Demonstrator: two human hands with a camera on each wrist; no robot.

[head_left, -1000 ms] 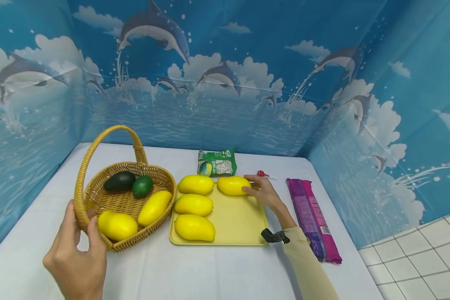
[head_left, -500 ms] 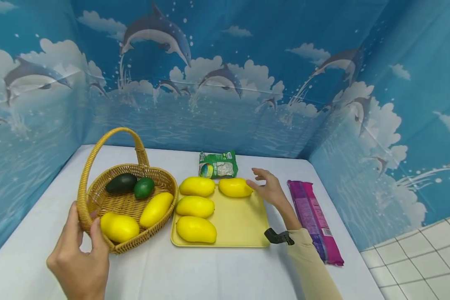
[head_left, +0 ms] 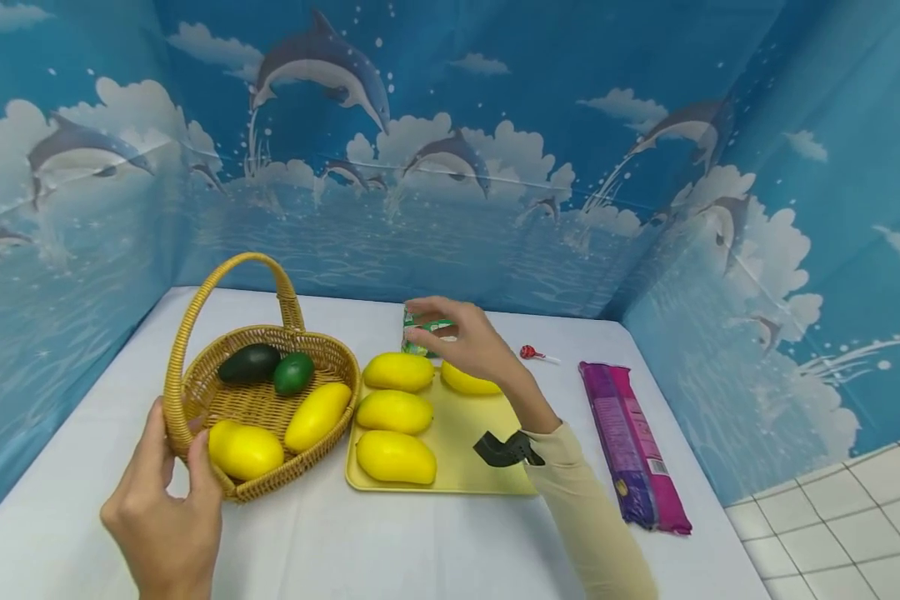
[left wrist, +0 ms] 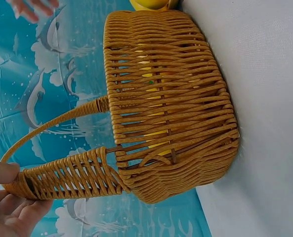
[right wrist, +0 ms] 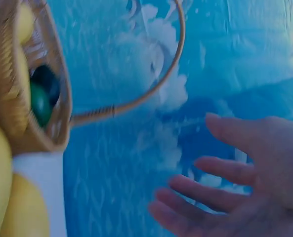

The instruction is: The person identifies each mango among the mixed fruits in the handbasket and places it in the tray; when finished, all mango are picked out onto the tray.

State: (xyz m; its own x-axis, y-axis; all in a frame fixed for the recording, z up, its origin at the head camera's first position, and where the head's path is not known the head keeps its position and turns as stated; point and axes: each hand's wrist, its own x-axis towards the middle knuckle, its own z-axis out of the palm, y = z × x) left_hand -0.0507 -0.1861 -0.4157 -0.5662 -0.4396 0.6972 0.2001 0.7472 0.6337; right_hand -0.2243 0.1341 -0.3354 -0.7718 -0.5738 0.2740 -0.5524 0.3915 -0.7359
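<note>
My left hand (head_left: 167,508) grips the handle of a wicker basket (left wrist: 171,98), thumb and fingers around its near end. Inside the basket lie two yellow mangoes (head_left: 317,417), a dark avocado (head_left: 249,364) and a green avocado (head_left: 294,373). My right hand (head_left: 461,337) hangs in the air over the far side of the yellow tray (head_left: 465,467), fingers loosely bent and holding nothing. It partly hides a green packet (head_left: 417,343) and a mango (head_left: 465,382) on the tray. Several more mangoes (head_left: 396,457) line the tray's left side.
A red lollipop (head_left: 528,352) lies behind the tray on the right. Further right is a long purple and pink packet (head_left: 633,446) on the white table (head_left: 307,550). A dolphin-print curtain (head_left: 435,233) closes off the back and sides.
My right hand has let go of the mango at the tray's back right and moved left, over it and toward the green packet. My left hand keeps its grip on the basket handle.
</note>
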